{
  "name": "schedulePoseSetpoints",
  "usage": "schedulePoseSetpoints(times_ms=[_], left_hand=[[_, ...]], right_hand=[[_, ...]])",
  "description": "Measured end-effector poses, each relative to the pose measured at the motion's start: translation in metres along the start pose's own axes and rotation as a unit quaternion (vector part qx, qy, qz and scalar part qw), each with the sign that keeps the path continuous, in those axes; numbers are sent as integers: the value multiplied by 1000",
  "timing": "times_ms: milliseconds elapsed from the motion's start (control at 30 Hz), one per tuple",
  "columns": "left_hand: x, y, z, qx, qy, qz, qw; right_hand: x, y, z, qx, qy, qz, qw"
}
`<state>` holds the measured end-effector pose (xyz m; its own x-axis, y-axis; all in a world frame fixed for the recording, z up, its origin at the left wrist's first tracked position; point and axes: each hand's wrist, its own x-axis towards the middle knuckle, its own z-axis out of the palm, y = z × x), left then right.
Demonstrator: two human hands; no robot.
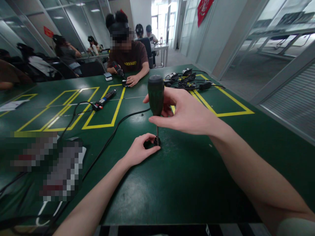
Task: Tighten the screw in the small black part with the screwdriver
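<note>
A screwdriver (156, 98) with a thick dark handle stands upright in my right hand (182, 111), thumb and fingers wrapped around the grip. Its thin shaft points straight down, the tip at a small round black part (157, 141) on the green table. Thumb and fingers of my left hand (139, 149) pinch that part from the left and hold it against the tabletop. What kind of part it is I cannot make out. The fingers partly cover it, and the tip's contact with it is hidden.
A black cable (110, 137) runs across the green table (197, 183) left of my hands. Further left lies an electric screwdriver (104, 100). Black cables and adapters (189, 80) are heaped at the back right. Across the table, a person (130, 55) works with a power tool.
</note>
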<state>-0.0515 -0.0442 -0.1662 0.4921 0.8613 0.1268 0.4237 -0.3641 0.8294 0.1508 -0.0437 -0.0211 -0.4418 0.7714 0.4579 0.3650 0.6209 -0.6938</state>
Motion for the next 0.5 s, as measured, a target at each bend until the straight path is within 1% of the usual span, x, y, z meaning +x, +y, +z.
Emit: schedulePoseSetpoints(times_ms=[300,500], left_hand=[[1,2,0,1,2,1,1000],[0,2,0,-6,-1,-1,1000]], right_hand=[[0,-1,0,-6,2,4,1000],[0,2,1,-2,9,-19,1000]])
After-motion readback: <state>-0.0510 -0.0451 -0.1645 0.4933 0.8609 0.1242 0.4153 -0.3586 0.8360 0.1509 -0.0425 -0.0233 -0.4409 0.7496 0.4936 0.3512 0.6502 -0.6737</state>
